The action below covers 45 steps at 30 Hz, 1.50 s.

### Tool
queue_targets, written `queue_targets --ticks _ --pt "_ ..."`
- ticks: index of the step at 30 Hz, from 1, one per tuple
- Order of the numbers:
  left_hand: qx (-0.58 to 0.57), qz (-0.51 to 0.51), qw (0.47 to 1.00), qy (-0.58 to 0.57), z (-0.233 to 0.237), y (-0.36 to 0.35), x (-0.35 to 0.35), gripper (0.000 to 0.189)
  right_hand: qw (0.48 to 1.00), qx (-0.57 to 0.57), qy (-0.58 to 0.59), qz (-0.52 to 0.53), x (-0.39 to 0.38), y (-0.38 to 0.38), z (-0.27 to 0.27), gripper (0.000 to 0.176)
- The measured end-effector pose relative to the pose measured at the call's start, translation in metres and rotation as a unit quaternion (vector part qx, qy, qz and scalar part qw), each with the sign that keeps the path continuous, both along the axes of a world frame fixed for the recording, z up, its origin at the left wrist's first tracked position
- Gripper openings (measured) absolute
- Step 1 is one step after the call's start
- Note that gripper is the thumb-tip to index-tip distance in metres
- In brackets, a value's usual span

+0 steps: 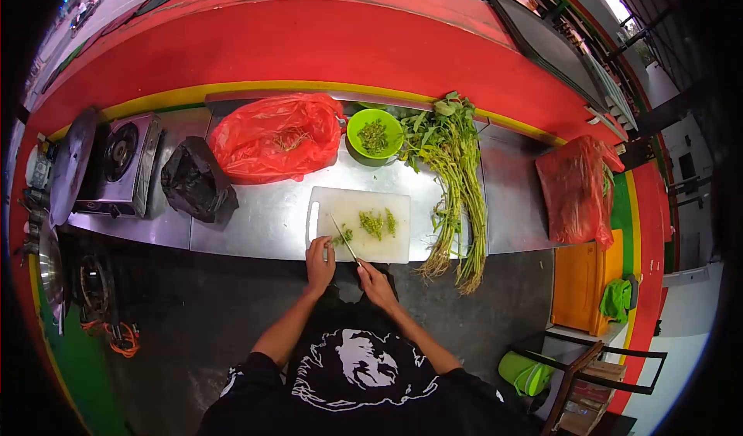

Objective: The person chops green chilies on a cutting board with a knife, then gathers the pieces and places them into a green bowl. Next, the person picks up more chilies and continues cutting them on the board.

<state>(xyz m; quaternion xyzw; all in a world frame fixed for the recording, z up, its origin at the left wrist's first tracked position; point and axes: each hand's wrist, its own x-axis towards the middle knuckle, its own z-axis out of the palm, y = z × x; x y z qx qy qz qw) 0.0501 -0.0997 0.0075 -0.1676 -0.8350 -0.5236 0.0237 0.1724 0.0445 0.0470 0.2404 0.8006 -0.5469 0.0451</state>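
Note:
My right hand [374, 283] is closed round the handle of a knife [345, 239], whose blade slants up and left over a white cutting board [325, 204]. At the board's lower left, my left hand [320, 262] has its fingers bunched together on a small bunch of greens [337, 240], just left of the blade. Two small heaps of chopped greens [371, 223] lie on the board to the right of the knife. Behind the board stands a green bowl [374, 156] with more chopped greens inside.
On the steel counter [263, 219] are long-stemmed leafy vegetables [460, 181] with roots, an open red plastic bag [267, 153] and a black bag [197, 181]. A gas stove [120, 157] stands left. Another red bag [576, 192] is right, near an orange box [588, 281].

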Motion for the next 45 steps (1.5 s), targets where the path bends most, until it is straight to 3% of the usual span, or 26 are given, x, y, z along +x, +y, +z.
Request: queue_targets --ticks 3,6,8,14,17,20,24,28,30,36,40,42,45 --pt "0.006 -0.019 1.000 0.006 0.005 0.000 0.001 0.029 1.000 -0.002 -0.003 -0.004 -0.001 -0.004 0.002 0.042" --pt "-0.088 -0.050 0.993 0.060 0.007 0.000 0.010 0.037 1.000 -0.004 -0.016 0.006 -0.003 -0.007 0.002 0.042" --pt "-0.146 -0.115 0.978 0.090 0.003 0.000 0.015 0.045 0.996 -0.084 0.004 -0.022 -0.002 -0.009 -0.001 0.044" --pt "-0.188 -0.154 0.968 0.059 -0.009 0.012 0.007 0.048 0.990 -0.136 0.001 -0.040 0.002 -0.010 0.002 0.043" --pt "-0.024 -0.128 0.990 0.061 0.000 0.015 -0.001 0.047 0.986 -0.151 0.019 -0.063 0.006 -0.008 -0.013 0.043" --pt "0.039 -0.071 0.997 0.008 0.005 0.013 0.003 0.046 0.984 -0.153 -0.001 -0.085 0.007 -0.007 -0.003 0.042" --pt "0.061 -0.006 0.998 -0.027 0.006 0.002 0.002 0.043 0.997 -0.064 0.027 -0.037 0.010 -0.010 0.001 0.044" --pt "0.046 -0.008 0.997 -0.055 0.011 -0.007 0.004 0.042 0.999 -0.018 -0.018 0.025 0.014 -0.012 0.004 0.045" --pt "0.049 -0.013 0.997 -0.060 0.013 -0.008 0.005 0.042 0.998 0.059 -0.004 0.033 0.019 -0.008 0.000 0.042" --pt "0.070 -0.032 0.996 -0.045 0.001 0.005 0.008 0.041 0.995 0.094 0.030 -0.030 0.025 0.024 -0.012 0.042" --pt "0.116 -0.070 0.982 -0.132 -0.022 0.025 0.004 0.047 0.996 0.075 0.009 -0.048 0.020 0.034 0.001 0.044" --pt "0.231 -0.095 0.936 -0.249 -0.023 0.039 0.001 0.056 0.998 0.033 0.005 -0.046 0.021 0.034 0.008 0.043" --pt "0.256 -0.095 0.899 -0.341 -0.016 0.053 -0.010 0.062 0.999 -0.003 0.007 -0.035 0.021 0.030 0.006 0.042"
